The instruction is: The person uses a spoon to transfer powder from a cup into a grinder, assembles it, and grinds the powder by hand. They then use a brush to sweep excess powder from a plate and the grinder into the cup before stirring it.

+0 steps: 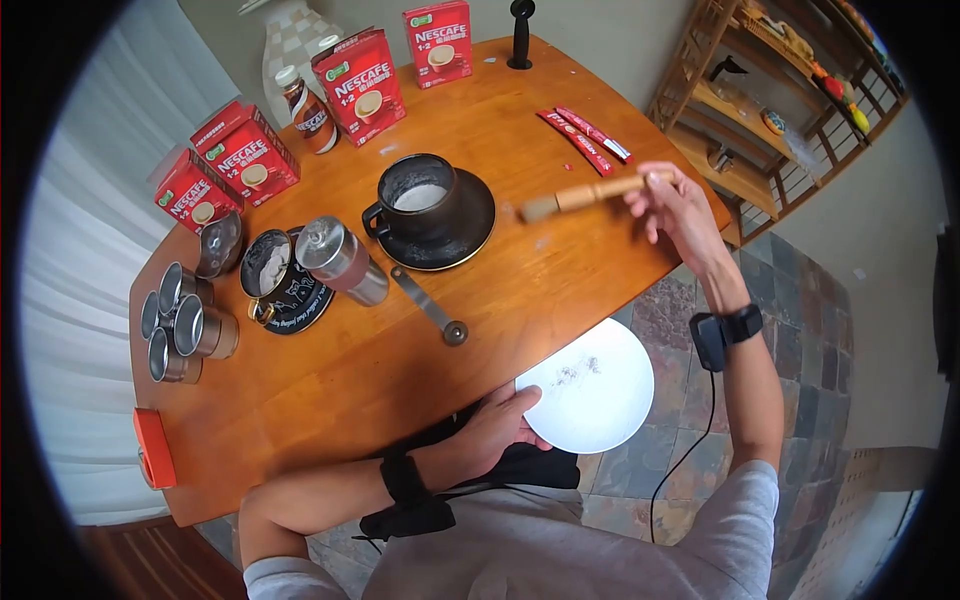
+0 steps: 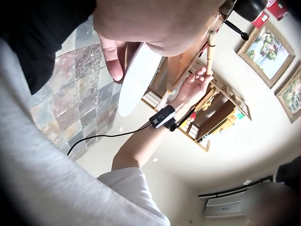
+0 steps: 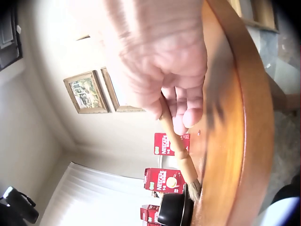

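Observation:
My right hand [image 1: 680,212] pinches the wooden handle of a brush [image 1: 590,193] just above the right part of the table. Its bristles point left, toward a black cup [image 1: 415,200] on a black saucer [image 1: 480,225]; pale powder lies inside the cup. Below the table's front edge, my left hand [image 1: 500,425] grips the rim of a white plate [image 1: 620,400], thumb on top. Dark specks of residue are scattered on the plate. In the left wrist view the plate [image 2: 136,84] appears nearly edge-on, and the right wrist view shows the brush [image 3: 181,153] held by thumb and fingers.
On the wooden table [image 1: 300,400] stand a steel-and-brown grinder [image 1: 345,262], a second cup [image 1: 268,265] with powder, several metal canisters [image 1: 190,325] and red Nescafe boxes [image 1: 360,88]. A metal scoop [image 1: 430,308] lies mid-table. Red sachets [image 1: 585,140] lie at the back right, near a black tamper-like object [image 1: 520,40].

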The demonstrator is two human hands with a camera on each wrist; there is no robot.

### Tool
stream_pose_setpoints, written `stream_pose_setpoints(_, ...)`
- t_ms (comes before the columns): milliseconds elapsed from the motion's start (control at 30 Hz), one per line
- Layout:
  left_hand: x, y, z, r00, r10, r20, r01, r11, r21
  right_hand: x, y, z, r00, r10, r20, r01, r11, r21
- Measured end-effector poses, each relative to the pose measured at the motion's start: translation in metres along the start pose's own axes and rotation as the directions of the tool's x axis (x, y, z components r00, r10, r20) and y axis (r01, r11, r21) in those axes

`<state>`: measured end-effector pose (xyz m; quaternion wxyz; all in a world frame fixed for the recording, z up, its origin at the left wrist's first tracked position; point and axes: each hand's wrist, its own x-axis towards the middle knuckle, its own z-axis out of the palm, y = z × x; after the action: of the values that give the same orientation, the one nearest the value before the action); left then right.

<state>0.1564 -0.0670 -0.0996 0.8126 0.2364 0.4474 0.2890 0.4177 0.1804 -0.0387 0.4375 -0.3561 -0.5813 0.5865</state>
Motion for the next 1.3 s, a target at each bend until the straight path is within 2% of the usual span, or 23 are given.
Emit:
stream_pose_setpoints(33,0.0,-0.002,-0.002,1.0,0.009,-0.008,-0.009,1.0,-0.002,0.009,0.001,0.009,0.998,-0.026,-0.051,0.026,1.0,-0.008)
stream_pose_setpoints(133,-0.001,-0.005,-0.002,0.999,0.04,-0.02,-0.04,0.999,-0.009,0.041,0.006,0.04,0.997,0.0,-0.081,-0.004,0.999,-0.053)
stream_pose_setpoints(200,-0.004,-0.005,-0.001,0.998,0.058,-0.013,-0.058,0.998,-0.012,0.041,0.006,0.045,0.998,0.029,-0.049,-0.031,0.998,-0.058)
stream_pose_setpoints(300,-0.007,0.0,0.0,1.0,-0.009,-0.012,0.009,1.0,-0.014,0.018,0.007,0.032,0.996,0.09,-0.004,-0.09,0.994,-0.063)
stream_pose_setpoints(400,-0.006,-0.002,-0.001,1.0,-0.015,-0.008,0.015,1.0,-0.003,-0.018,0.004,0.006,0.989,0.133,0.064,-0.128,0.989,-0.076)
stream_pose_setpoints(433,-0.006,-0.002,-0.002,1.0,-0.01,-0.009,0.01,1.0,-0.002,-0.028,0.002,-0.006,0.981,0.13,0.144,-0.123,0.991,-0.058)
stream_pose_setpoints(533,-0.007,0.0,0.0,1.0,-0.009,-0.005,0.009,1.0,-0.005,-0.028,-0.009,-0.01,0.99,0.086,0.112,-0.082,0.996,-0.035)
stream_pose_setpoints(667,-0.01,0.003,0.004,1.0,-0.015,-0.023,0.014,1.0,-0.011,0.017,-0.015,0.012,0.986,-0.002,-0.166,-0.015,0.995,-0.102)
stream_pose_setpoints(733,-0.01,0.004,0.005,0.999,-0.016,-0.03,0.016,1.0,-0.012,0.023,-0.006,0.005,0.989,0.023,-0.147,-0.042,0.991,-0.129)
stream_pose_setpoints(800,-0.008,0.004,0.005,0.999,-0.023,-0.032,0.022,0.999,-0.023,0.01,-0.002,-0.009,0.992,0.049,-0.116,-0.064,0.99,-0.126)
stream_pose_setpoints(933,-0.009,0.006,0.008,0.999,-0.005,-0.04,0.004,1.0,-0.024,-0.061,0.006,-0.033,0.99,0.136,-0.021,-0.137,0.989,-0.053)
stream_pose_setpoints(1033,-0.009,0.005,0.007,1.0,-0.001,-0.022,0.001,1.0,-0.023,-0.108,-0.002,-0.043,0.988,0.157,0.001,-0.157,0.985,-0.076)
stream_pose_setpoints(1133,-0.008,0.002,0.006,1.0,0.011,-0.015,-0.011,0.999,-0.03,-0.103,-0.013,-0.043,0.996,0.094,0.008,-0.094,0.996,0.002)
stream_pose_setpoints(1233,-0.01,0.003,0.008,0.999,0.027,-0.026,-0.028,0.999,-0.029,-0.053,-0.01,-0.005,0.992,0.04,-0.118,-0.047,0.997,-0.055)
stream_pose_setpoints(1300,-0.011,0.003,0.007,0.999,0.028,-0.027,-0.029,0.999,-0.04,-0.022,-0.001,0.008,0.989,0.062,-0.138,-0.068,0.997,-0.035)
